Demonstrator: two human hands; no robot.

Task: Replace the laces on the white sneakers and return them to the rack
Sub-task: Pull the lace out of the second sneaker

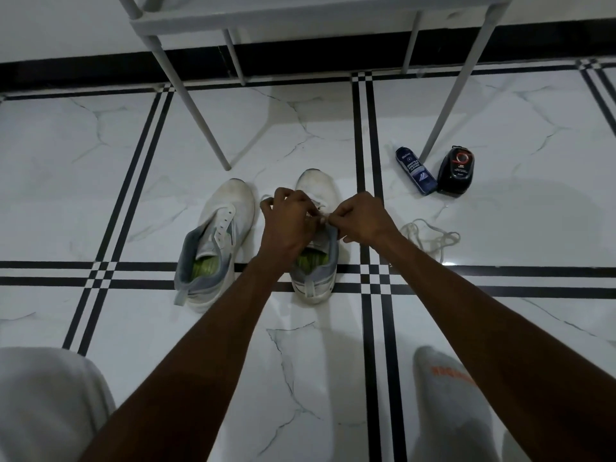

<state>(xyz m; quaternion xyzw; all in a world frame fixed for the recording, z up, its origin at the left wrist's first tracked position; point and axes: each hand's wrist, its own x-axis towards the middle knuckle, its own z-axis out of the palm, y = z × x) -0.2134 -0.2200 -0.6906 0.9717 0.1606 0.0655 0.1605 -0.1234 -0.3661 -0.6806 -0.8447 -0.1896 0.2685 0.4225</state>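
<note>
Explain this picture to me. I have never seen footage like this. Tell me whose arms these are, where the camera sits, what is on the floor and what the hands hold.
The camera is worn on a person's head, looking down, so the arms are their own. On the tiled floor stand two white sneakers: the left sneaker has bare eyelets; the right sneaker is being worked on. The left hand and right hand pinch a white lace over it. A loose lace, a blue cleaner bottle and a black polish container lie to the right, near the rack legs.
</note>
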